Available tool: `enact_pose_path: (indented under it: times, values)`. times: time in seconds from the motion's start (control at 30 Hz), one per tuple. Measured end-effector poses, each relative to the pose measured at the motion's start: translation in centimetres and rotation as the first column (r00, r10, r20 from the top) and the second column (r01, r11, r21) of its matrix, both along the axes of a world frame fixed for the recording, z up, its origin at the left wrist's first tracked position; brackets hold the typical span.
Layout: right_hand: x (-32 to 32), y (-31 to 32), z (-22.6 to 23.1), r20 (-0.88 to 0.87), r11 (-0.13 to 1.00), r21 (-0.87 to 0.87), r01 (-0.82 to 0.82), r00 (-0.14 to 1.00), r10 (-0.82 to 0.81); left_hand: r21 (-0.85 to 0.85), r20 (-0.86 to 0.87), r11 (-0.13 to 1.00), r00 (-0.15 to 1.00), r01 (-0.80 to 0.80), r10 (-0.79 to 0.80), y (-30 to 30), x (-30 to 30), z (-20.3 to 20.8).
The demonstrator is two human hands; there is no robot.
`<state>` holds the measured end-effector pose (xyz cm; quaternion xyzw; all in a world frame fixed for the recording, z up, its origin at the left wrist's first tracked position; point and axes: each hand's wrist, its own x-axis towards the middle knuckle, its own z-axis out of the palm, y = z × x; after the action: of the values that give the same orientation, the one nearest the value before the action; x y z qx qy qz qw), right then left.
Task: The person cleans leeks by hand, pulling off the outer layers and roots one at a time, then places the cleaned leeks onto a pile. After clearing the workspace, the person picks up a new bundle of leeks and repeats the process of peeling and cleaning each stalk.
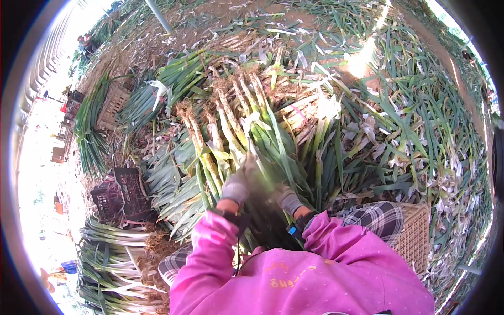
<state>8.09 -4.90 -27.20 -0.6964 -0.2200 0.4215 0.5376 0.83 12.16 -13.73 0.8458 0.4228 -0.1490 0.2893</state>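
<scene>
My remote feed is one head-worn fisheye, looking steeply down from close above; left hand (236, 188) and right hand (286, 198) fall near frame centre; pink top (304, 278), lower edge.

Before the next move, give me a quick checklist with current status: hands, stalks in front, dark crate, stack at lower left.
1. Left hand and right hand both in view: ok
2. Both hands gloved: ok
3. Firm grip on leafy stalks: cannot tell, blurred between the hands
4. Stalks free of roots: not ok
5. Dark crate clear of both hands: ok
6. Stack of stalks clear of both hands: ok
</scene>
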Motion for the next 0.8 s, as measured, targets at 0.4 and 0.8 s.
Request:
enact_pose_path:
  times: [0.4, 0.8]
  values:
    - [2.3, 0.0, -4.6, 0.819, 0.865, -0.500, 0.024, 0.338, 0.464, -0.019, 0.022, 0.984, 0.984, 0.176, -0.175, 3.8, 2.3, -1.9]
    - [5.9, 4.1, 13.1, -0.260, 0.897, 0.195, 0.397, 0.903, -0.343, -0.274, 0.270, 0.913, 0.887, -0.302, 0.374, -3.3, -12.2, 4.1]
